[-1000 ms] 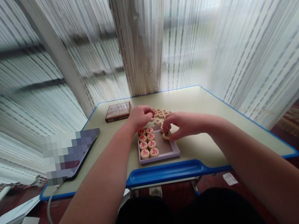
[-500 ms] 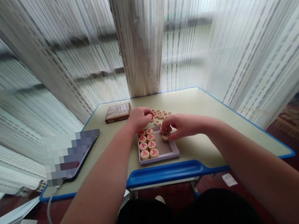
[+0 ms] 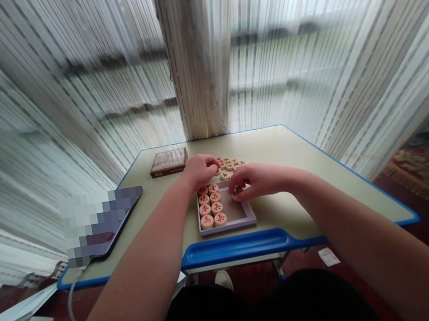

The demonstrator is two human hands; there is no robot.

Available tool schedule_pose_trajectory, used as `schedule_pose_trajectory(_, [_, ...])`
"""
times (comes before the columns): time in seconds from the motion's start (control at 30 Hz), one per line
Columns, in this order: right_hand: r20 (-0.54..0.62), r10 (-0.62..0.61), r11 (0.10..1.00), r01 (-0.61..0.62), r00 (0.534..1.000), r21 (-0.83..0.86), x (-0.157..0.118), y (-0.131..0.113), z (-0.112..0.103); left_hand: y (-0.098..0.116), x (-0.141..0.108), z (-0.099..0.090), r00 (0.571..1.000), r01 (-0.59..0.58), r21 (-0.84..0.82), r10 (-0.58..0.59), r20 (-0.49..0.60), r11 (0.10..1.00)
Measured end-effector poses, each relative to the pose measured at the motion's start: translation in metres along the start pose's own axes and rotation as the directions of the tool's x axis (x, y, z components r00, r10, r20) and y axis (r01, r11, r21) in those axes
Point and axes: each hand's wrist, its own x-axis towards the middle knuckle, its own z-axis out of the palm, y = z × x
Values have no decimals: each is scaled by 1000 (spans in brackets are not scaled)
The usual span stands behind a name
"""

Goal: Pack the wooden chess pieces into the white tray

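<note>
A shallow lilac tray (image 3: 228, 228) lies near the table's front edge. Round wooden pieces with red characters (image 3: 217, 208) fill two columns at its left. Over the tray's right part, my right hand (image 3: 247, 181) is closed round a black-marked piece (image 3: 237, 192), low inside the tray. Beyond the tray, several loose pieces with dark characters (image 3: 225, 175) lie on the tabletop. My left hand (image 3: 204, 167) is at the left side of these loose pieces, fingers curled onto a pale piece (image 3: 217, 171) that is mostly hidden.
A flat brown box (image 3: 168, 162) lies at the back left of the pale table (image 3: 277, 145). At the left edge rests a dark device (image 3: 120, 221), partly blurred out, with a cable (image 3: 72, 305). Pale curtains (image 3: 201, 76) hang behind the table.
My right hand has shifted slightly left in the tray with the black-marked piece. My left hand has hardly moved. A white shoe shows more under the table.
</note>
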Motion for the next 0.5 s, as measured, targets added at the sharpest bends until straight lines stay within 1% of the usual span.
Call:
schedule_pose_trajectory(0.13, [-43, 15, 999, -14, 999, 44, 0, 1, -1, -4, 1, 1, 1000, 6, 16, -6, 3, 1000])
schedule_pose_trajectory(0.2, [-115, 48, 997, -42, 992, 58, 2, 4, -2, -7, 2, 2, 1000, 16, 9, -16, 5, 1000])
schedule_pose_trajectory(0.23, [-175, 85, 995, -75, 981, 63, 4, 6, -2, -8, 2, 2, 1000, 22, -2, -22, 6, 1000])
schedule_pose_trajectory(0.27, [-246, 131, 991, -120, 960, 62, 6, 10, -3, -8, 2, 2, 1000, 30, -19, -30, 9, 999])
schedule_pose_trajectory(0.3, [-325, 183, 983, -174, 928, 58, 8, 15, -3, -9, 3, 2, 999, 41, -40, -40, 12, 998])
schedule_pose_trajectory(0.33, [-400, 230, 972, -232, 887, 44, 9, 21, -4, -9, 3, 3, 998, 53, -65, -53, 16, 996])
schedule_pose_trajectory(0.4, [-526, 280, 935, -353, 803, -42, 12, 33, -6, -9, 3, 3, 996, 81, -136, -77, 35, 987])
schedule_pose_trajectory(0.43, [-562, 304, 909, -412, 769, -72, 13, 40, -6, -9, 4, 4, 995, 94, -179, -86, 51, 979])
schedule_pose_trajectory(0.5, [-579, 367, 858, -505, 728, -91, 14, 52, -7, -10, 4, 6, 992, 113, -264, -92, 91, 958])
